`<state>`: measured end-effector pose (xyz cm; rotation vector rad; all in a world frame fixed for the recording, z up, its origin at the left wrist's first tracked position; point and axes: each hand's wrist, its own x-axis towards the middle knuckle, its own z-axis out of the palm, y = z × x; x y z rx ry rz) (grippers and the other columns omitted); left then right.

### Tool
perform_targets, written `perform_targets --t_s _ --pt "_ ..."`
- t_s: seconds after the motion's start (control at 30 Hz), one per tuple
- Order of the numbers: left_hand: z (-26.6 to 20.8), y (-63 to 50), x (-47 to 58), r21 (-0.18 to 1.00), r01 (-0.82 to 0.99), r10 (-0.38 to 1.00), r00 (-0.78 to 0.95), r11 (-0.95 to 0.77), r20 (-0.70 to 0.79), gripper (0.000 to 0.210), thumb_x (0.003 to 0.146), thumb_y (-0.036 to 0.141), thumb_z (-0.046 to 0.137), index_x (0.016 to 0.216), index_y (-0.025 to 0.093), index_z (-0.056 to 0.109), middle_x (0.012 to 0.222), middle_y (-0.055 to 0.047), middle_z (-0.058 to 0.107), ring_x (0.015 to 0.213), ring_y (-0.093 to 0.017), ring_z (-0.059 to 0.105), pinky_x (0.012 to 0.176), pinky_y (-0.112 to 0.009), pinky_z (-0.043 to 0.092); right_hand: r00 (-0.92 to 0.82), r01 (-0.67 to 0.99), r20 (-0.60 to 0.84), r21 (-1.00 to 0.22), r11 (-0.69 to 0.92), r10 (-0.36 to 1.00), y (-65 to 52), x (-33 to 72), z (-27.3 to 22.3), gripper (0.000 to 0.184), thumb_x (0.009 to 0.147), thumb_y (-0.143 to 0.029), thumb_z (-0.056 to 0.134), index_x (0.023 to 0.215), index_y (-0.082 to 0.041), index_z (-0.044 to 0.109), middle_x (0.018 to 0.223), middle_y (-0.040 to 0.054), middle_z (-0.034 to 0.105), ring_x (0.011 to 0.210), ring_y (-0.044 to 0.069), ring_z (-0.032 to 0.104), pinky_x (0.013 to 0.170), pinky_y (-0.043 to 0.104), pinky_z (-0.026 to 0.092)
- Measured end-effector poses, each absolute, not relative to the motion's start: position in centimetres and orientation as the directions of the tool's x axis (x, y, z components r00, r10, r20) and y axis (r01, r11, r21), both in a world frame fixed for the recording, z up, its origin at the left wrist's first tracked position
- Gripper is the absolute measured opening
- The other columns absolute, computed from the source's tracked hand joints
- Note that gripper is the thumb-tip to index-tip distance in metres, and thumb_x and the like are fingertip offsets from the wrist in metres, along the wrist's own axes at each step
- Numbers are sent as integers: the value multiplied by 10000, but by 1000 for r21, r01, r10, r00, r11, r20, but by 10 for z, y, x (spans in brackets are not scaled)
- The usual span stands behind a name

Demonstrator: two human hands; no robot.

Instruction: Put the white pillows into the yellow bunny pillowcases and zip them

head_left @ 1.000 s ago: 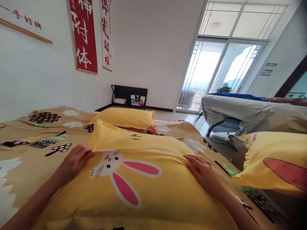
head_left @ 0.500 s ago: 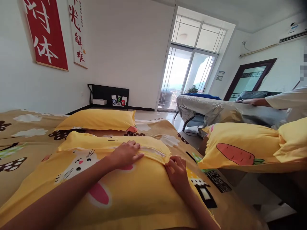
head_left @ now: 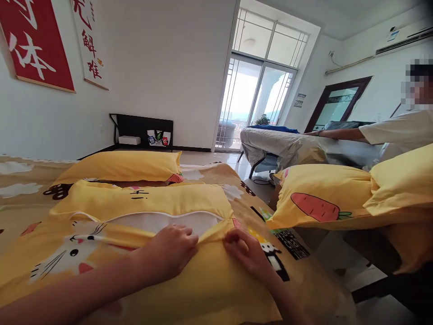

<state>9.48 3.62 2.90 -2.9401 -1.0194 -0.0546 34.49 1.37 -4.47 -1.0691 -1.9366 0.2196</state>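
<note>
A yellow pillowcase [head_left: 196, 289] with a white rabbit print lies in front of me on a patterned tan sheet [head_left: 233, 180]. Its slit gapes across the width, and a white pillow [head_left: 145, 221] shows inside. My left hand [head_left: 169, 253] is closed on the near edge of the slit, around its middle. At the slit's right end, my right hand [head_left: 246, 253] pinches the same edge, with thumb and finger curled together. Between the two hands the fabric is drawn taut. The far flap of the pillowcase stands puffed up beyond the slit.
Another yellow pillow [head_left: 122, 164] lies farther back on the sheet. To the right are more yellow pillows [head_left: 314, 194], one with a carrot print. A person [head_left: 389, 131] reaches over a plastic-covered table [head_left: 277, 140]. A black bench [head_left: 142, 128] stands by the wall.
The slit has opened wider, baring more of the white pillow. My left hand has gone from lying on the cloth to gripping the near edge, pulled toward me. The view has shifted right.
</note>
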Motion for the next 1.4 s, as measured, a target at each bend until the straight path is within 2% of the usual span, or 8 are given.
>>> perform_targets --t_s 0.1,0.27,0.37,0.47,0.8,0.97,1.17,1.4 --pt "26 37 104 -125 587 574 809 -800 130 212 882 123 407 970 184 591 918 -77 617 838 -233 579 747 -375 479 -244 648 470 -572 503 848 34 351 -33 397 857 -206 498 1251 -236 532 760 -12 604 650 133 552 618 253 443" --pt "28 54 125 -54 620 600 774 -782 202 203 863 116 414 984 149 574 1005 -102 616 946 -243 574 815 -373 477 -273 795 346 -444 413 898 59 351 -11 297 800 -167 495 1028 -235 673 755 10 642 683 153 584 659 277 428" --pt "37 75 135 126 695 706 695 -708 134 195 878 178 441 1028 155 563 1050 -89 633 974 -218 594 811 -326 475 -375 677 41 -671 304 926 70 355 5 376 797 -216 489 1163 -219 573 665 -26 604 521 126 555 556 255 435" --pt "47 96 140 126 771 781 620 -624 77 191 888 187 436 1007 143 579 1019 -104 652 978 -233 605 820 -337 463 -486 561 -145 -808 180 862 83 360 12 418 856 -293 411 1252 -178 479 581 -50 567 438 118 515 481 236 413" --pt "44 118 126 74 784 787 610 -616 89 180 842 168 469 995 129 555 1015 -107 637 933 -210 596 779 -303 454 -353 754 144 -542 372 924 113 353 3 154 673 -81 548 795 -175 557 606 -62 501 536 80 415 489 196 291" --pt "41 114 119 39 804 801 584 -593 129 120 858 203 487 879 157 596 937 -99 632 883 -234 591 705 -326 435 -239 800 361 -453 393 901 98 355 -19 62 804 -189 534 749 -201 507 663 -31 536 606 111 428 553 228 290" --pt "14 58 114 -532 494 210 837 -688 506 218 860 82 440 721 151 593 792 -88 560 783 -212 501 707 -364 375 -381 832 796 73 550 471 57 355 -54 253 931 -152 418 708 -202 527 628 16 575 599 136 523 599 255 374" --pt "5 15 108 -465 378 81 837 -800 542 173 821 95 484 664 166 500 720 -62 482 687 -186 412 642 -350 292 -436 782 873 247 572 218 25 351 -55 177 872 -63 482 869 -221 560 625 8 608 554 142 565 576 278 415"
